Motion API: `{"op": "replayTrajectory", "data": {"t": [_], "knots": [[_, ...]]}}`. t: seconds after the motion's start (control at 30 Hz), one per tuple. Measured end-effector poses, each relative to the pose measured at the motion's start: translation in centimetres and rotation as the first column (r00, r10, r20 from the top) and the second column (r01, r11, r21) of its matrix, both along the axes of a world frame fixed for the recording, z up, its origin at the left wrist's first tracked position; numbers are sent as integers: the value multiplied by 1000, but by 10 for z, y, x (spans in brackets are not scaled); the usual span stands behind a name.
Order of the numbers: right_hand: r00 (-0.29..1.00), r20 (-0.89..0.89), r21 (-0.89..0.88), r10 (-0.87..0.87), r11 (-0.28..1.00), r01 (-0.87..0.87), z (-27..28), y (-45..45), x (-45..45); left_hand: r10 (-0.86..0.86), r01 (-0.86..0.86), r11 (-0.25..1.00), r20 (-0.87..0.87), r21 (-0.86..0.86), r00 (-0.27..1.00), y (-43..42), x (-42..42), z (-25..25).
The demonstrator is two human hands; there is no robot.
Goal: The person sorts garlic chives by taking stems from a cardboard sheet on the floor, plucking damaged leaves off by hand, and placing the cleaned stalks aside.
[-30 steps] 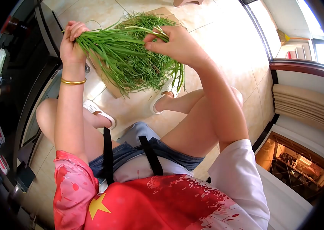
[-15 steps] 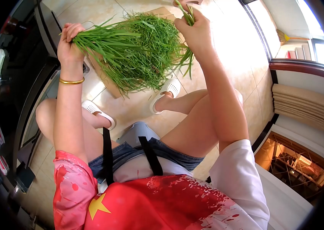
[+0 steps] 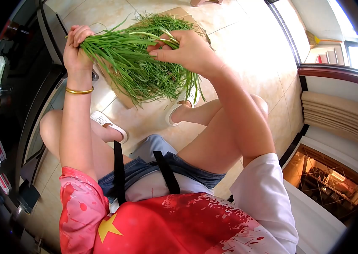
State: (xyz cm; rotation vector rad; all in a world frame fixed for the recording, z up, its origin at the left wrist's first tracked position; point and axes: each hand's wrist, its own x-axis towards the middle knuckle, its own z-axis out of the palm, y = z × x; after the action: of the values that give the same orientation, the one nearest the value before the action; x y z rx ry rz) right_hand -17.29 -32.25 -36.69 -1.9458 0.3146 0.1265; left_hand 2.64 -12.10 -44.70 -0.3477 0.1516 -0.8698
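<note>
A heap of chive-like greens [image 3: 162,80] lies on cardboard [image 3: 121,96].
Over it, the left hand [image 3: 77,55] clasps a leafy bunch [image 3: 107,45]; the right hand [image 3: 191,51] pinches slim, pale-ended stems [image 3: 171,40]. A snug, gentle left grip should spare the leaves; a light pinch near the pale ends, moved lengthwise, should limit snapping and tangling.
</note>
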Motion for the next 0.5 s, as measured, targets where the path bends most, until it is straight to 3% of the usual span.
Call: {"op": "replayTrajectory", "data": {"t": [0.17, 0.37, 0.5], "knots": [[998, -3, -140, -59, 988, 58, 2, 3, 1, -12, 12, 1000, 14, -7, 1000, -1, -1, 2], [989, 124, -106, -75, 990, 88, -18, -6, 2, 0, 1, 1000, 57, -8, 998, -2, 0, 2], [987, 87, -48, -132, 989, 137, -5, -6, 0, 25, -27, 1000, 84, 15, 996, -1, 1, 0]]}}
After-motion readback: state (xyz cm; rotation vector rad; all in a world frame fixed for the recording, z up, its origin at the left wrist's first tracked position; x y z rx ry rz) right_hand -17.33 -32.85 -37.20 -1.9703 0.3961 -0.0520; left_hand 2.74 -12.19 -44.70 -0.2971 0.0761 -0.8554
